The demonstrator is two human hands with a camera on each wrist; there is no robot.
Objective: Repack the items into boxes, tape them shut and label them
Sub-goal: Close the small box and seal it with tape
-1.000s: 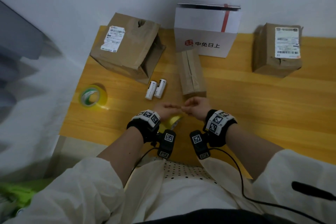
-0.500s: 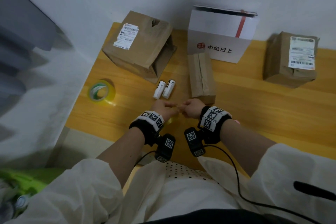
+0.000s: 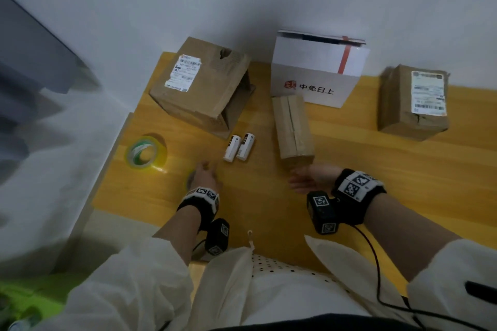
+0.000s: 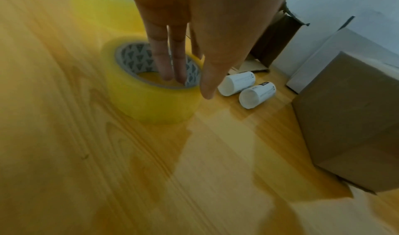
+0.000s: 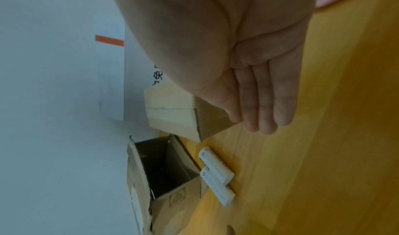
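— So where was the tape roll [image 4: 149,91] at that pt?

— Flat on the wooden table [image 3: 349,174], near edge, just left of the two white tubes [image 3: 238,147]. Left hand [image 3: 204,176] had straight fingers [image 4: 170,57] dipped into the core, thumb outside the rim; not clearly squeezing yet. A second roll w/ green print [image 3: 144,153] lay further left.

— Right hand?

— Right hand [image 3: 309,179] was flat, fingers together, holding nothing, just beside the near end of the small taped box [image 3: 293,129].

— How'd the roll handle, you reckon?

— Light, stiff cardboard core, slick film outside. Best hooked thru the core w/ thumb on the outer wall. Tubes looked light & prone to roll.

— Any writing?

— White box [image 3: 317,75] read "中免日上" w/ a red seal logo & a red stripe. Shipping labels w/ barcodes on the open brown box [image 3: 204,83] & the far-right brown box [image 3: 411,99]; too small to read. Tube print illegible.
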